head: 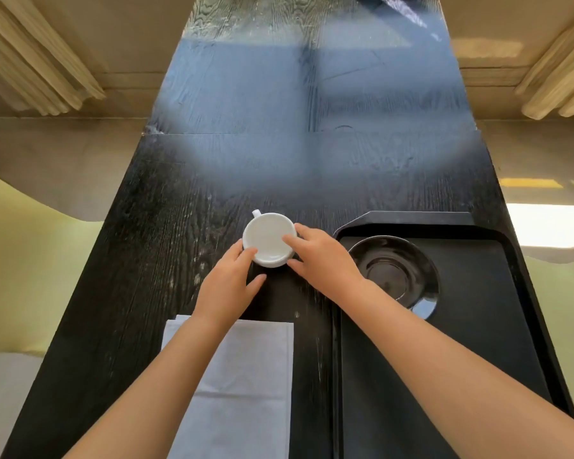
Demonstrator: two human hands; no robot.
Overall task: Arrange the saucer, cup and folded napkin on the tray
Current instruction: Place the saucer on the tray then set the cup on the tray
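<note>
A white cup stands upright on the dark table, its handle pointing away to the far left. My left hand touches its near left side and my right hand wraps its right side, one finger over the rim. A black saucer lies in the far left corner of the black tray on the right. A folded white napkin lies on the table near me, partly under my left forearm.
The dark wooden table is long and narrow, with its edges close on both sides. Pale curtains hang at the far left and far right.
</note>
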